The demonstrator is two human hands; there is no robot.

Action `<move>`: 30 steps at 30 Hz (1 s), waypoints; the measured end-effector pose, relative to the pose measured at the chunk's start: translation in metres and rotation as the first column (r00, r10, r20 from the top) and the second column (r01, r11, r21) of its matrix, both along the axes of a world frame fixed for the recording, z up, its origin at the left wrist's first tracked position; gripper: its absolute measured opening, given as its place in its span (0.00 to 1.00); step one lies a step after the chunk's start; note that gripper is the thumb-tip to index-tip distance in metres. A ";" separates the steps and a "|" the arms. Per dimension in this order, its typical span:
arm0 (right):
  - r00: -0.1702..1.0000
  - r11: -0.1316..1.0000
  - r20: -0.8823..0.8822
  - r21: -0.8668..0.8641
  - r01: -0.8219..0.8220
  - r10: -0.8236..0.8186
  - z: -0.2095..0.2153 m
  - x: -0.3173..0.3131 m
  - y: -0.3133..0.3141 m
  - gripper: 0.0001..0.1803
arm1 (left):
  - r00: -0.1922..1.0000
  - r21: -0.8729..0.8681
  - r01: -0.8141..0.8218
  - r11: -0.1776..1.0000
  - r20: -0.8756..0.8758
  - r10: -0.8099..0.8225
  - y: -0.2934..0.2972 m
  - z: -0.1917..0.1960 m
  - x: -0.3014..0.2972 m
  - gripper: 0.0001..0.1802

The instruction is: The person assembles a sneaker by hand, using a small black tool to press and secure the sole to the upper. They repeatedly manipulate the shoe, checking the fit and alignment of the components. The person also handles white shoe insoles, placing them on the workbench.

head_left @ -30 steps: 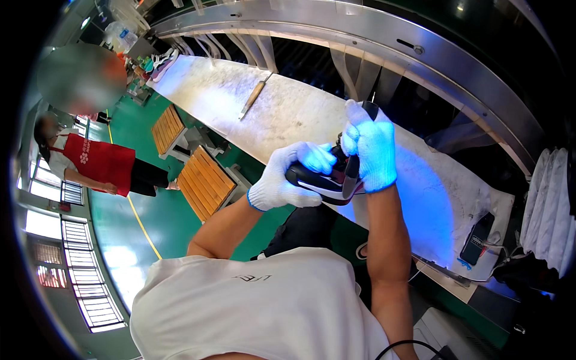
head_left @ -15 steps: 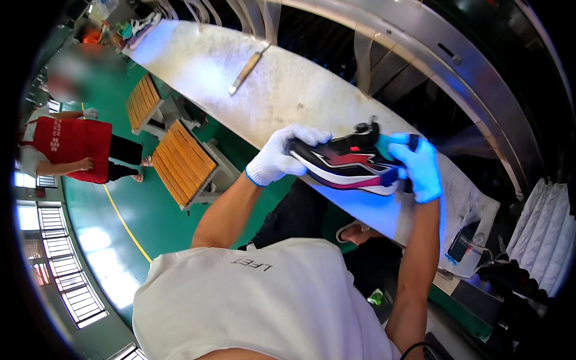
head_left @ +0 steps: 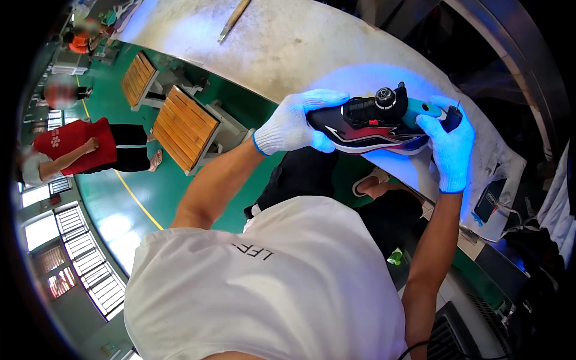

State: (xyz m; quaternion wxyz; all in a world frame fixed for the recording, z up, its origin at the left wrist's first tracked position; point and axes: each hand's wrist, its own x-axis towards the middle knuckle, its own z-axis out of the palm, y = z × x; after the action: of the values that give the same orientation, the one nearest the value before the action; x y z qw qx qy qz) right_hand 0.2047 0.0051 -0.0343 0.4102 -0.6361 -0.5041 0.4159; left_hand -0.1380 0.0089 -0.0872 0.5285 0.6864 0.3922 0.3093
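I hold a black sports shoe (head_left: 369, 126) with red and white side stripes, a round dial on top and a teal heel, lying sideways in the air over the edge of a long pale workbench (head_left: 288, 42). My left hand (head_left: 294, 123), in a white knit glove, grips the toe end. My right hand (head_left: 447, 147), gloved too, grips the heel end. Bluish light falls on both gloves and on the bench under the shoe.
A long flat tool (head_left: 233, 21) lies farther along the bench. Two wooden slatted stools (head_left: 183, 129) stand on the green floor to the left. A person in a red vest (head_left: 78, 150) is at the far left. A dark phone-like device (head_left: 489, 201) lies at the bench's right end.
The shoe has turned from end-on to lying sideways, with my hands spread apart to its two ends. The view has tipped lower and nearer to the bench.
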 end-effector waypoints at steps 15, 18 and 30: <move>0.998 1.000 -0.064 -0.013 -0.027 0.026 0.000 0.001 0.014 0.26 | 0.967 0.212 -0.090 0.973 -0.215 0.136 -0.016 0.015 0.017 0.54; 0.995 0.997 -0.084 -0.034 -0.065 0.062 0.000 0.004 0.023 0.23 | 0.956 0.258 -0.059 0.964 -0.265 0.130 -0.014 0.017 0.020 0.56; 0.897 0.916 -0.191 -0.027 0.400 -0.398 -0.016 0.034 -0.003 0.20 | 0.845 -0.678 -0.103 0.728 0.326 0.423 0.032 0.041 0.125 0.23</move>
State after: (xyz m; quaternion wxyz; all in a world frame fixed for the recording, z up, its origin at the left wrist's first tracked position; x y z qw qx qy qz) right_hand 0.2385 0.0023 -0.0503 0.5375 -0.6801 -0.3237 0.3793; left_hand -0.0131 0.0409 -0.0462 0.7548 0.3077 0.4328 0.3850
